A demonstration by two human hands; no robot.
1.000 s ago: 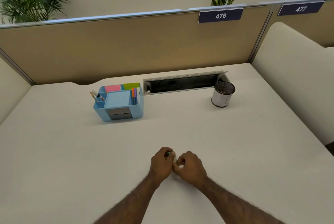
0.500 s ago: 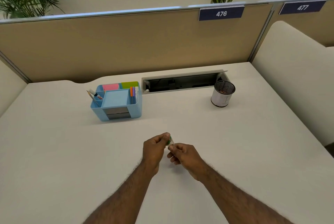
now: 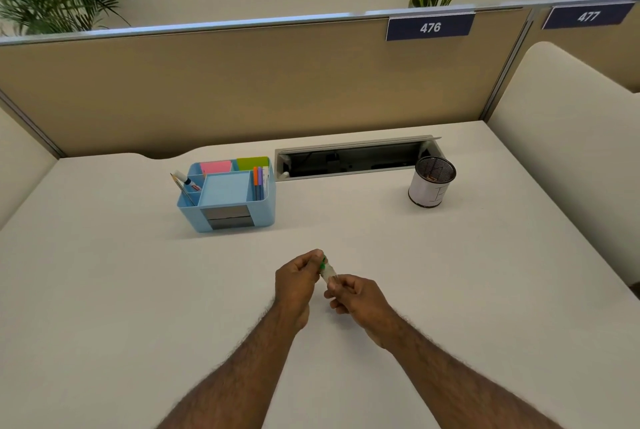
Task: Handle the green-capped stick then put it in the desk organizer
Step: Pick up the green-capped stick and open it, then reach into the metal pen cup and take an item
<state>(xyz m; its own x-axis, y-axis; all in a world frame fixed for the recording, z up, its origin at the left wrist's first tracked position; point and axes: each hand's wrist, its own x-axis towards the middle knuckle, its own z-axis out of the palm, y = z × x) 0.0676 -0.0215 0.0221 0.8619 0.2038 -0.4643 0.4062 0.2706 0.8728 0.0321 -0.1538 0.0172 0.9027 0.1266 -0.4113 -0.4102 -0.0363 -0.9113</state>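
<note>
Since a second ago both hands have lifted off the desk and drawn slightly apart, so more of the stick now shows between them. The left hand (image 3: 297, 281) is curled with its fingertips pinched on the green cap end, and the right hand (image 3: 358, 297) is closed around the pale lower end of the green-capped stick (image 3: 326, 269), which tilts up and to the left between them, held above the white desk (image 3: 450, 272). Both forearms reach in from the near edge. Beyond the left hand, farther back and to its left, stands the light blue desk organizer (image 3: 228, 194), well apart from the stick; pink and green sticky notes fill its rear compartments, orange and purple pens stand in its right slot, and a pencil and a white marker lean out of its left one. Beyond the right hand and off to its right sits a mesh pen cup (image 3: 431, 182). Behind both runs an open cable tray (image 3: 353, 158) set into the desk, then the tan partition (image 3: 242, 82).
</note>
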